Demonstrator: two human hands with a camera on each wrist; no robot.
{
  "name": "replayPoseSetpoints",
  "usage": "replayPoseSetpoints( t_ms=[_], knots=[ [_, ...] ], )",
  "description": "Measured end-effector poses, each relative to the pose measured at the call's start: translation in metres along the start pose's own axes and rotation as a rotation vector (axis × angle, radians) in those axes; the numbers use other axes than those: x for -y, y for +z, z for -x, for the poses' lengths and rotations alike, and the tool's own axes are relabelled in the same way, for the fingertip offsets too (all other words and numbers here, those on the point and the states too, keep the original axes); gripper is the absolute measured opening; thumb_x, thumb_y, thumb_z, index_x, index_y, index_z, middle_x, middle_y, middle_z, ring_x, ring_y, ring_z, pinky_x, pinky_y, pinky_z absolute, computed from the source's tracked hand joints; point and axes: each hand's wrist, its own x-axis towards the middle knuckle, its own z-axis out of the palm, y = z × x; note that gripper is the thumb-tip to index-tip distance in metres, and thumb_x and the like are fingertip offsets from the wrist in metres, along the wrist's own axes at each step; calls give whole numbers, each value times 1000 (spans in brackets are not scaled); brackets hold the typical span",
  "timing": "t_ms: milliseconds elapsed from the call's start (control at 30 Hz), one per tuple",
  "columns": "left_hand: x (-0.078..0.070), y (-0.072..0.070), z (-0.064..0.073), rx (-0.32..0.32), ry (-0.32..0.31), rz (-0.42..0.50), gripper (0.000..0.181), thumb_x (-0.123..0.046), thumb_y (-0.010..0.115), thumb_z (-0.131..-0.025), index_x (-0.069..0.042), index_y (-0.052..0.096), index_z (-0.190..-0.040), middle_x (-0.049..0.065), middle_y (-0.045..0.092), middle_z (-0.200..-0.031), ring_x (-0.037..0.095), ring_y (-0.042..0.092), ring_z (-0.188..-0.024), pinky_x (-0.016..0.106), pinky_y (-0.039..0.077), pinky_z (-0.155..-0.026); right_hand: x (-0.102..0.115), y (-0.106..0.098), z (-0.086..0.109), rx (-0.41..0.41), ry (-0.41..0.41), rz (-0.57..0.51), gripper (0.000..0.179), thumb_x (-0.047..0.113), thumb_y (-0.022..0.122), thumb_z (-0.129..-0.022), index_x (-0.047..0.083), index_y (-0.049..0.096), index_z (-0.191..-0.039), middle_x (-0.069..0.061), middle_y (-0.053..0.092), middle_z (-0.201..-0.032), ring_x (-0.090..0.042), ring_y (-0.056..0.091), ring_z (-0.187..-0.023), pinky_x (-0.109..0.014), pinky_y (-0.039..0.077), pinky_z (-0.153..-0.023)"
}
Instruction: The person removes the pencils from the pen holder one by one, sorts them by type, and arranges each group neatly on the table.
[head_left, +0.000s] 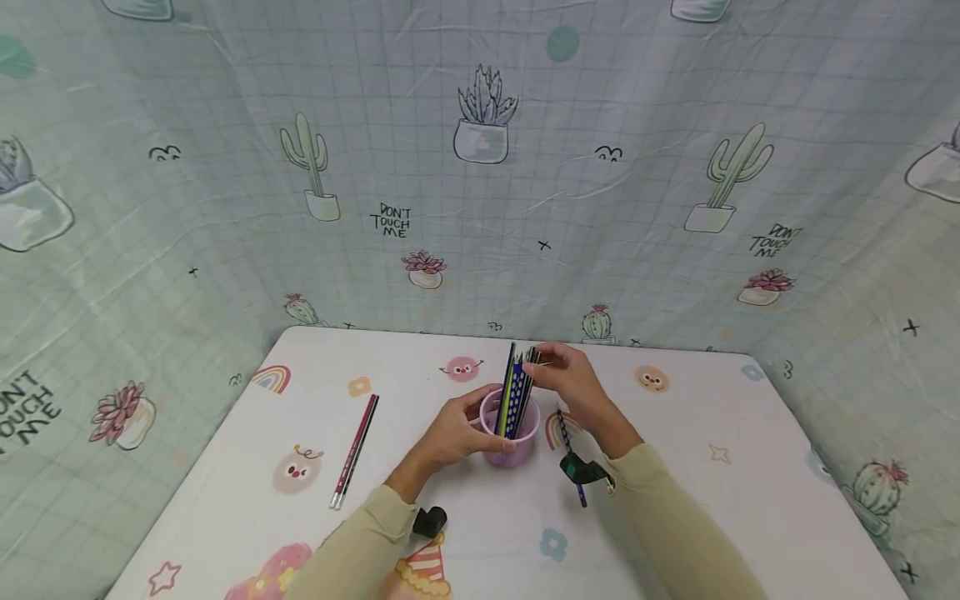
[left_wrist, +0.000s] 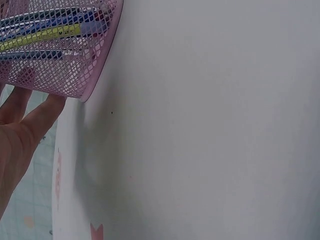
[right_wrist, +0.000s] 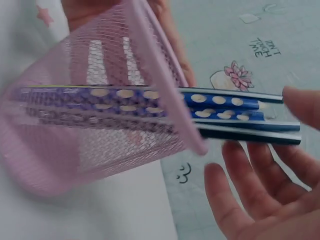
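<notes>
A pale gridded cloth (head_left: 517, 200) fills the space beyond both grips; its lettering reads "DON'T TOUCH ME" in several places, beside drawn cacti. Next comes the white counter (head_left: 645, 542), printed with smiling faces, flowers and rainbows, spread beneath the grips.

The left grip (head_left: 453, 429) curls round a pink mesh cup (head_left: 501, 457), thumb on the near side of the rim and fingers on the far side. The right grip (head_left: 567, 379) pinches pencils (head_left: 516, 400) by their upper ends, above and to the right of the left grip; their lower parts stand inside the cup. Among them are dotted blue ones, dark ones and a yellow-green one (left_wrist: 45, 37), whose small lettering is too blurred through the mesh to read.

Well to the left of the left grip lie a red pencil (head_left: 352, 454) and a black pencil (head_left: 365, 433), side by side. A dotted pencil (head_left: 564, 433) lies below the right grip, partly hidden by a wrist camera (head_left: 581, 469).
</notes>
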Motion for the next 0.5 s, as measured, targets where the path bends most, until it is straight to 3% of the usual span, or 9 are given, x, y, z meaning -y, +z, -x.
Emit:
replayPoseSetpoints(
  t_ms=[233,500],
  knots=[
    [0,2,0,4,-2,10,82,-15,95,-75,-32,58,-146,-3,67,-140,20,65,-126,38,57,-105,7,5,-12,-96,57,57,29,13,74,-96,0,65,-121,-5,64,-104,-15,65,-96,-37,62,-95],
    [-1,1,0,-2,-1,3,83,-15,95,-75,-32,57,-147,-3,66,-142,20,65,-127,37,57,-105,19,3,-13,-114,-21,117,10,7,74,-91,2,67,-95,0,68,-88,-15,63,-86,-37,59,-88]
  ],
)
